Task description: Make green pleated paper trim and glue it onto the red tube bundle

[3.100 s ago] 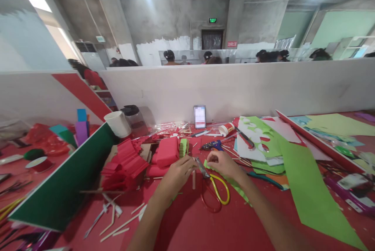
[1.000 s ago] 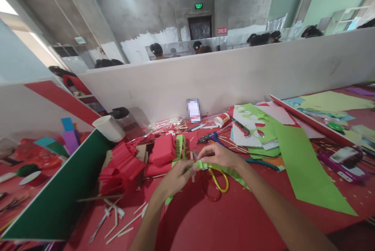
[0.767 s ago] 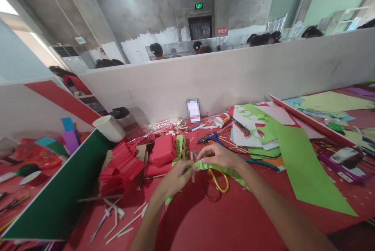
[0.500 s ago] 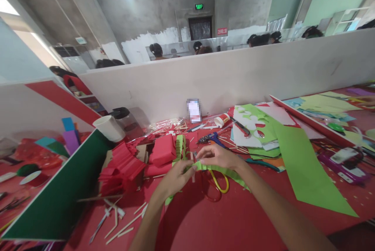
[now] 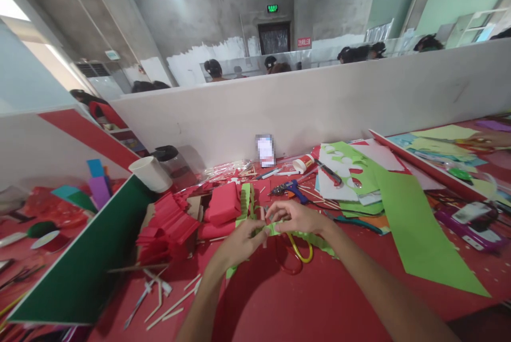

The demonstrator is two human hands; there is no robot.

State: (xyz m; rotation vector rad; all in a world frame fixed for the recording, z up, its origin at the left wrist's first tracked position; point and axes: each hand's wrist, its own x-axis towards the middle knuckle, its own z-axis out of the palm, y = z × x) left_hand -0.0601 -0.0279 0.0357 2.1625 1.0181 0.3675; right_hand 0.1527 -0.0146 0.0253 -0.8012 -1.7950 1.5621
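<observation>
A fringed green paper strip (image 5: 319, 241) runs between my hands and trails right beneath my right wrist. My left hand (image 5: 245, 239) pinches its left part, fingertips close to those of my right hand (image 5: 295, 217), which grips the strip from above. Scissors with a yellow and a red handle (image 5: 305, 254) lie just under the strip. Behind my left hand is another fringed green piece (image 5: 246, 201), beside a red paper block (image 5: 225, 203). A blue glue gun (image 5: 293, 189) rests behind my right hand.
Fringed red paper (image 5: 170, 230) and thin sticks (image 5: 167, 313) lie left, beside a green board (image 5: 80, 262). Green sheets (image 5: 423, 225), teal-handled pliers (image 5: 359, 222) and a purple device (image 5: 471, 227) lie right. A phone (image 5: 265, 151) leans on the white partition (image 5: 339, 102).
The fingers of both hands have shifted slightly on the green strip, and its trailing part has moved a little. The view has shifted slightly.
</observation>
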